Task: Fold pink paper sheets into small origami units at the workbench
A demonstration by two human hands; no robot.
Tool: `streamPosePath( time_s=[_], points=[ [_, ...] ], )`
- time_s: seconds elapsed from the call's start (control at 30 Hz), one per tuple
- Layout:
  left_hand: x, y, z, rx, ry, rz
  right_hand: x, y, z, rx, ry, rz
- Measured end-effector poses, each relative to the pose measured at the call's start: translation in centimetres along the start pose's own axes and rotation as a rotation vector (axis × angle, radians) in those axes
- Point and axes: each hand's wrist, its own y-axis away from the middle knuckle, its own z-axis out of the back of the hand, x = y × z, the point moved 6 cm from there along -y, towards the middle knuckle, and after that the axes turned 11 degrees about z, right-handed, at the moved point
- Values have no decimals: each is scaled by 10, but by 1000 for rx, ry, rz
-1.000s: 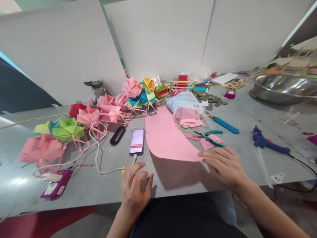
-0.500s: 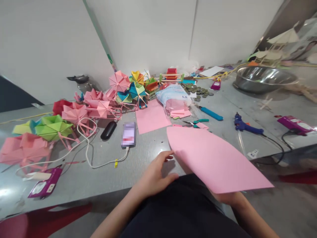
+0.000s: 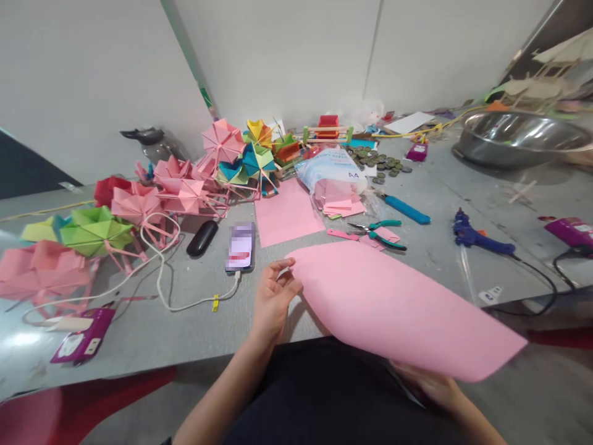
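Note:
A large pink sheet of paper bows upward over the table's front edge. My left hand pinches its left corner between thumb and fingers. Under the sheet's right half is my right hand, its fingers mostly hidden by the paper; it supports the sheet from below. Another pink sheet lies flat just beyond. Green-handled pliers rest on pink scraps behind the held sheet. A phone with a white cable lies left of the paper.
Pink, green and blue folded-paper umbrellas crowd the left side. A plastic A4 paper bag and a pile of coins stand at the back. To the right are a blue glue gun and a steel bowl. A black case lies near the phone.
My left hand has gone from open beside the sheet to closed on its left corner. The sheet's left end has shifted left, and the view has turned slightly.

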Motion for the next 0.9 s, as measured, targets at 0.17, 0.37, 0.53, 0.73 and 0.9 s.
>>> streamPosePath(
  time_s=[0.17,0.37,0.53,0.73,0.9],
  points=[
    [-13,-8,24,-117,-77,11,5,-11,-8,57,-85,-193],
    [-26,-3,59,-203,-324,76,57,-34,-20,342,-144,-85],
    [-23,10,73,-206,-546,21,90,-91,1,105,86,39],
    [-19,23,85,-203,-798,-64,100,-160,2,-20,466,252],
    [-22,35,77,-177,-1080,-289,104,-171,-9,-45,816,560]
  ],
)
